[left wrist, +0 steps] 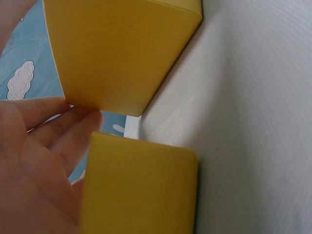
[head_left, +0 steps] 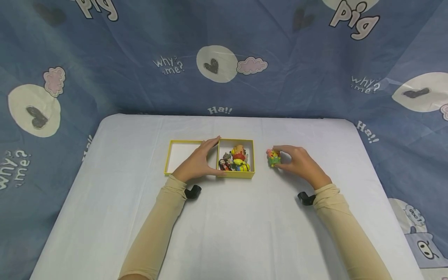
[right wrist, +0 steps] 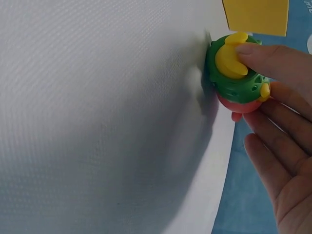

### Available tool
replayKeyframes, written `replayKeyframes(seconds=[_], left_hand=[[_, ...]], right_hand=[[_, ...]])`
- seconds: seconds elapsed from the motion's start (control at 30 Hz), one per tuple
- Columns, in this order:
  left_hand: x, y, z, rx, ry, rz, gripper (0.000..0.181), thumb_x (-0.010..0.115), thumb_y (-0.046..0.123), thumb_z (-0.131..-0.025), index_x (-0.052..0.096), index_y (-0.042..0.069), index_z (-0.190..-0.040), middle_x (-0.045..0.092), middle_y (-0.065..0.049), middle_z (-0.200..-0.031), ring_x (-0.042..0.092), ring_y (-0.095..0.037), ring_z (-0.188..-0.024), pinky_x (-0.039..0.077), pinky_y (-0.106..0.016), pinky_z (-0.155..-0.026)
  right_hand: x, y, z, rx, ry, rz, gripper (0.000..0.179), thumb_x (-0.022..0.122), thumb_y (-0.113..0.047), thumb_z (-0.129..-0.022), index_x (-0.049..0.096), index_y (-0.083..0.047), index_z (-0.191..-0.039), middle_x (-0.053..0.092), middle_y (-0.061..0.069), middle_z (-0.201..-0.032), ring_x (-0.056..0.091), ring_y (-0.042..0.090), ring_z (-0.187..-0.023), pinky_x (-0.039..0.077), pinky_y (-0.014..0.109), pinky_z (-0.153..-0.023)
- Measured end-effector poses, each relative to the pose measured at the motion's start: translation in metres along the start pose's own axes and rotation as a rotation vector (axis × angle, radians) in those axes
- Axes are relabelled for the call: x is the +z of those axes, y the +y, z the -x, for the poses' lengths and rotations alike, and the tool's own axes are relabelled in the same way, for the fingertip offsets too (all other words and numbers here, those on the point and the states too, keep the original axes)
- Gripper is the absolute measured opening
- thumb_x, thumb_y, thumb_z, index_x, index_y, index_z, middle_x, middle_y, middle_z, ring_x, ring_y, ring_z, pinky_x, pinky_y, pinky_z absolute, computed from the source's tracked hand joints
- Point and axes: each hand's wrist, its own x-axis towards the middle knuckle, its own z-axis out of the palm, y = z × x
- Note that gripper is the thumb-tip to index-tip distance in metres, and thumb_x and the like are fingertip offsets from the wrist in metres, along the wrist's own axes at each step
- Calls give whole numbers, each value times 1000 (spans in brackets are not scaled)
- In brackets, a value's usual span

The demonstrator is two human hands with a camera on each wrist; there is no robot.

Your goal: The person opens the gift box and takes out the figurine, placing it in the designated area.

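Note:
A yellow box stands on the table with several small toy figures lying inside. My left hand spans its left side, thumb at the near wall and fingers at the far left corner; in the left wrist view the fingertips touch the yellow wall. To the right of the box, my right hand pinches a small toy figure between thumb and fingers. Seen in the right wrist view, this toy figure has a green body with yellow and red parts, close to the white tabletop.
A shallow yellow-rimmed box lid lies left of the box, partly under my left hand. The table is covered in white cloth. Behind it hangs a blue printed curtain.

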Motion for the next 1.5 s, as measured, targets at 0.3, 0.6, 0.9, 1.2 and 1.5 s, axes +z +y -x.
replayKeyframes(seconds=[0.3, 0.6, 0.9, 1.2, 1.5], left_hand=[[-1, 1, 1, -3, -6, 3, 126, 78, 78, -53, 14, 40, -155, 20, 2, -163, 9, -34, -152, 21, -59, -119], [-1, 0, 0, 0, -2, 3, 127, 77, 79, -52, 14, 39, -155, 21, 1, -163, 11, -33, -152, 22, -59, -119], [0, 0, 1, 8, -1, 24, 127, 79, 76, -53, 16, 37, -156, 21, -1, -163, 9, -34, -152, 20, -60, -119], [1, -1, 0, 10, 2, 13, 125, 78, 77, -53, 14, 40, -155, 21, -1, -163, 10, -35, -151, 20, -59, -119], [-1, 0, 1, 3, -3, 1, 127, 79, 76, -53, 13, 39, -155, 21, -3, -163, 10, -35, -151, 20, -61, -118]], right_hand=[[-1, -1, 1, -1, 8, -5, 58, 86, -17, -73, 65, -10, -127, 67, 8, -125, 61, 26, -119, 48, 47, -104], [-2, -3, 2, -11, -2, 4, 56, 84, -15, -75, 64, -9, -128, 66, 9, -126, 60, 28, -121, 47, 47, -105], [-3, -5, 2, -18, -9, 3, 56, 83, -17, -77, 63, -8, -129, 66, 8, -127, 59, 27, -122, 47, 47, -105], [-3, -8, 1, -32, 0, 20, 56, 83, -19, -77, 64, -8, -128, 66, 8, -127, 60, 28, -122, 47, 47, -104], [-6, -14, -2, -79, 31, 43, 53, 80, -19, -79, 64, -7, -128, 67, 8, -126, 62, 25, -118, 50, 44, -102]])
